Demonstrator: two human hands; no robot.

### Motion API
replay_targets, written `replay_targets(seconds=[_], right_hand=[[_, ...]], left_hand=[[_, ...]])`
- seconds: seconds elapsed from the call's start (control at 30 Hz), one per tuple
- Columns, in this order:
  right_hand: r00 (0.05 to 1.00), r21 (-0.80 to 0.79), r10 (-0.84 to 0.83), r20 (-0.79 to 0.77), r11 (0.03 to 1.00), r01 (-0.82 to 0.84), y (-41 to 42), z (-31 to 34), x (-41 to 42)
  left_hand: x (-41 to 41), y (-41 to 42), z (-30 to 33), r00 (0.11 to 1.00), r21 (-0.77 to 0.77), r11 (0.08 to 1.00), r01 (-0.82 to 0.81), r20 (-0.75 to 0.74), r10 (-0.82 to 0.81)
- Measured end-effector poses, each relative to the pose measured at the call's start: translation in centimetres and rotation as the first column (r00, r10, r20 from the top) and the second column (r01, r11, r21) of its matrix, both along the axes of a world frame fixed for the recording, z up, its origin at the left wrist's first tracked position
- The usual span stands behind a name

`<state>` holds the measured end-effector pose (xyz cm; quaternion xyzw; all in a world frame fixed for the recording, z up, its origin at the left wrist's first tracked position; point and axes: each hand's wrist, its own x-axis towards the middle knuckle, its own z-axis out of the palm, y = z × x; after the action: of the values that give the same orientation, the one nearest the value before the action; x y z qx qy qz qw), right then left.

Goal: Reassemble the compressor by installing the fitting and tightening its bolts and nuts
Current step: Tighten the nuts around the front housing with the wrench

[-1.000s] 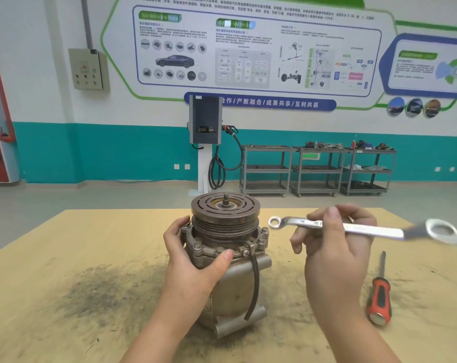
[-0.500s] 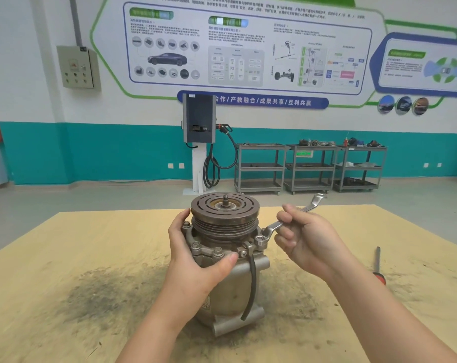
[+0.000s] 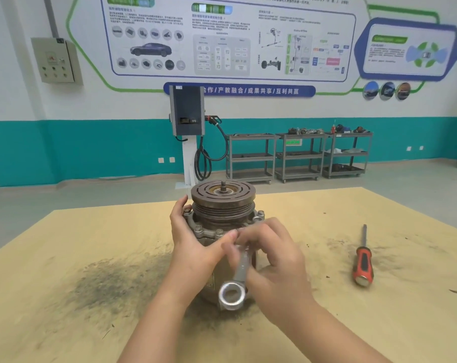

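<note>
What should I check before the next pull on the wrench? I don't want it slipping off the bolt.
1. Compressor upright on the table: ok.
2. Left hand holds the compressor's side: ok.
3. Right hand grips the wrench shaft: ok.
4. Wrench's far end seated on a bolt: cannot tell, the hands hide it and the wrench is blurred.
5. Wrench's near ring end free of both hands: ok.
6. Screwdriver lies to the right, apart from the hands: ok.
</note>
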<state>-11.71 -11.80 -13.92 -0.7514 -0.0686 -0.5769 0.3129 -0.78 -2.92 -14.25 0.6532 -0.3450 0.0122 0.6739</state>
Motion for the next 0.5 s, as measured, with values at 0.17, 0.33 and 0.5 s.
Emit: replay_targets(seconds=[0.17,0.33,0.5], right_hand=[[0.993,0.079,0.006,0.116,0.997,-0.015,-1.4,1.6,-0.6],[0.917,0.736,0.235,0.322,0.547,-0.398,-3.6,3.9,-0.2],[0.917,0.875,0.245,0.315,0.298,-0.381,-6.1,4.2,1.3]], left_hand=[[0.2,0.1,-0.4,0.999,0.000,1.000,-0.013,0.031,0.013],[0.3,0.1,-0.4,0.999,0.019,1.000,-0.016,0.031,0.015],[0.1,0.2,-0.3,0.999,0.018,1.000,-0.003,0.034,0.002]])
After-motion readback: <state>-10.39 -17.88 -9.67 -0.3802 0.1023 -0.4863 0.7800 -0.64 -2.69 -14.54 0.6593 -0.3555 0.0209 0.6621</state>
